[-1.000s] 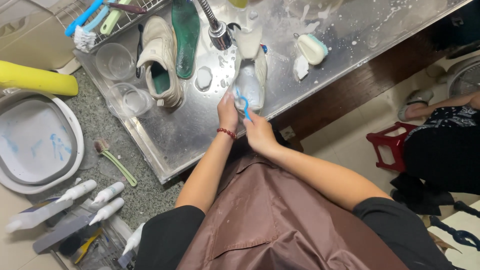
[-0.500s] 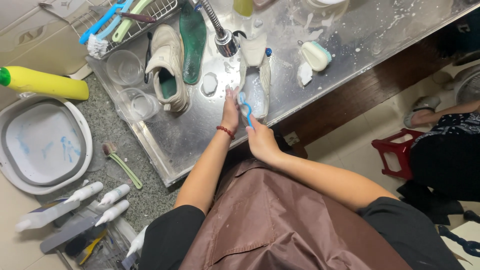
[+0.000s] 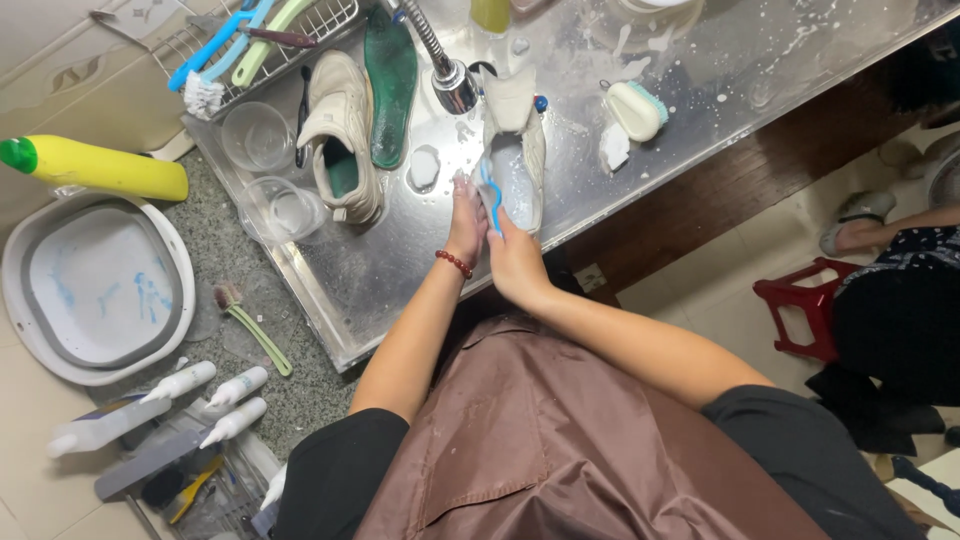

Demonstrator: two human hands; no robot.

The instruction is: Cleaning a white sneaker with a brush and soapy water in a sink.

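The right hand (image 3: 515, 262) is closed around a blue brush (image 3: 490, 197), whose handle rises from between the fingers and lies against a pale shoe (image 3: 515, 150) in the steel sink (image 3: 340, 285). The left hand (image 3: 466, 222), with a red bead bracelet (image 3: 454, 263) at the wrist, rests flat against the near side of the same shoe with its fingers stretched out; whether they curl around anything cannot be told from here. The shoe lies just below the tap (image 3: 447, 70), toe toward the far edge, wet and soapy. Half a second ago the hands sat in the same pose on the shoe with the brush raised a touch higher, so little has changed apart from a small shift in the view. Just left of the hands a second shoe (image 3: 340, 135) lies on its side next to a green insole (image 3: 391, 80), with two clear cups (image 3: 270, 175) beside them. A white scrub brush (image 3: 637, 108) sits on the steel to the right. On the stone counter to the left lie a yellow bottle (image 3: 105, 168), a grey and white basin (image 3: 95, 285), a small green brush (image 3: 250, 325) and several white squeeze bottles (image 3: 215, 395). A red stool (image 3: 800, 310) stands on the floor at right
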